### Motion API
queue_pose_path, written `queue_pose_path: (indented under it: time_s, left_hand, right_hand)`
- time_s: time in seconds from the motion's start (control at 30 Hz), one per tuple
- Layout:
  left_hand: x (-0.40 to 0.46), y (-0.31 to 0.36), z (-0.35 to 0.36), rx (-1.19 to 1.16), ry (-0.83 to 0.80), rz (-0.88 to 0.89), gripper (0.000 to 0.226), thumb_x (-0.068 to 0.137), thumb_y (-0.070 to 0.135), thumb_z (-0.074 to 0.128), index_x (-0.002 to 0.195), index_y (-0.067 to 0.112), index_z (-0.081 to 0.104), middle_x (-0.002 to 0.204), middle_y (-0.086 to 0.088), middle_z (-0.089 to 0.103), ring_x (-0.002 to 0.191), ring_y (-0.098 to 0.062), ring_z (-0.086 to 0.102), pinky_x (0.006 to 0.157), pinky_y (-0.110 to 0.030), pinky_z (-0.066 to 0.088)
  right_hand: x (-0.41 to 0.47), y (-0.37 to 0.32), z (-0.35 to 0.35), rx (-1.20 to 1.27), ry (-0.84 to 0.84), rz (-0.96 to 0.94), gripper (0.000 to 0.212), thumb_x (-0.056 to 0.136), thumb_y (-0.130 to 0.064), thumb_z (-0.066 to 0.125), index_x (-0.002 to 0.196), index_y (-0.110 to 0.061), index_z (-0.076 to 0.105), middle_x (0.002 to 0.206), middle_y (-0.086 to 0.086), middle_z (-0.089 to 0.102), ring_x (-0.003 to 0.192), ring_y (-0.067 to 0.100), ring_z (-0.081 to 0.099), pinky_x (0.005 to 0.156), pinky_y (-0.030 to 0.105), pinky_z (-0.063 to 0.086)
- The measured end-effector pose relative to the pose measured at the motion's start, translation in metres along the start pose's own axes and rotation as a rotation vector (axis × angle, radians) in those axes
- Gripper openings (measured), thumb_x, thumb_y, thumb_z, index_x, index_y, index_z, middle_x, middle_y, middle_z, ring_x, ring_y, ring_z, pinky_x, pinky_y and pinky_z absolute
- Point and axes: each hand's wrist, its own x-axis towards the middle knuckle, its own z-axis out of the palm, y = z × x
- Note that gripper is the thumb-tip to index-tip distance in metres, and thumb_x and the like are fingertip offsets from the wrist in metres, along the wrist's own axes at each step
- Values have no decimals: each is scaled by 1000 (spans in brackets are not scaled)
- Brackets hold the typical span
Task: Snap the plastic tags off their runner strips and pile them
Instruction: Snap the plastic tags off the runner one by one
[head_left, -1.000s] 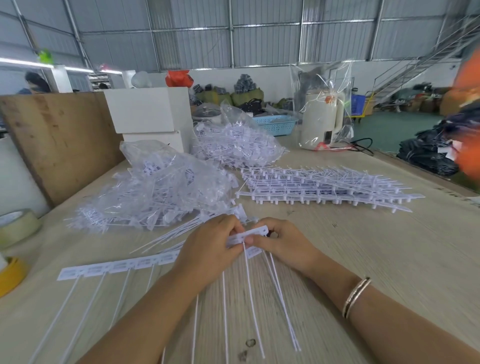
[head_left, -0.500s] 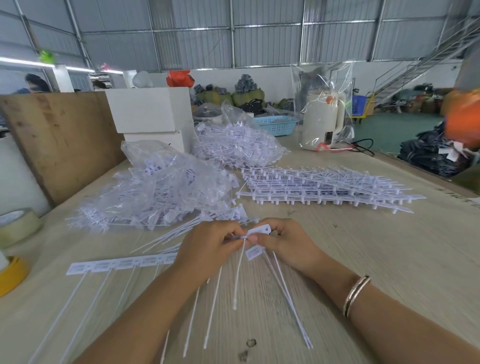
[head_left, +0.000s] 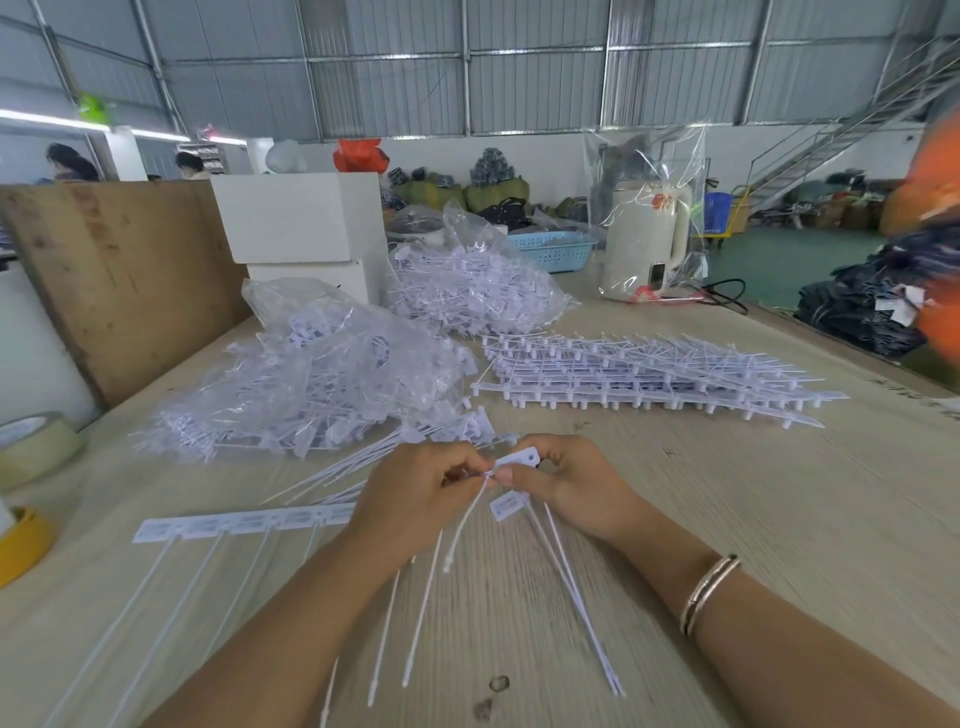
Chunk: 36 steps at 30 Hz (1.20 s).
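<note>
At the centre of the frame the two hands meet just above the wooden table (head_left: 727, 519). The right hand (head_left: 576, 488) pinches a white tag (head_left: 517, 460) between thumb and fingers, its flat head tilted up toward the upper right. The left hand (head_left: 415, 499) has its fingertips curled onto the same piece at the neck, where the thin tail (head_left: 465, 525) hangs down and to the left. A second loose tag (head_left: 508, 505) lies just below the right hand, with several long tails fanning toward the bottom of the frame. The runner strip (head_left: 244, 522) stretches leftward from under the left hand, flat on the table, with tags attached and tails pointing to the lower left. Above the hands sit clear bags of tags (head_left: 322, 379), and at centre right a stack of unbroken strips (head_left: 649, 379). A bracelet (head_left: 709, 592) circles the right wrist. Rolls of tape (head_left: 31, 447) sit at the left edge.
</note>
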Motion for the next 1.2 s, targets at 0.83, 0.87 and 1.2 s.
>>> queue_pose_path:
  time_s: [0.83,0.87,1.2]
  left_hand:
    - [-4,1,0,245,106,-56,32,81,62,50,78,30,48,74,11,53,68,-7,51,59,-30,45]
    - [-4,2,-1,262,120,-50,34,80,64,48,72,30,45,69,11,49,63,-5,47,54,-28,40]
    - [-5,4,-2,282,70,-16,44,79,66,51,67,24,51,58,3,50,56,-11,49,53,-28,37]
  right_hand:
    - [7,17,-9,-639,142,70,30,87,-44,57,108,-25,64,92,-10,52,90,10,52,94,42,41]
    - [6,14,-10,-631,175,24,34,84,-50,55,106,-26,65,93,-10,53,91,9,53,92,41,42]
    - [6,26,-9,-742,-83,-85,21,88,-27,62,108,-25,68,99,1,58,95,20,52,90,38,42]
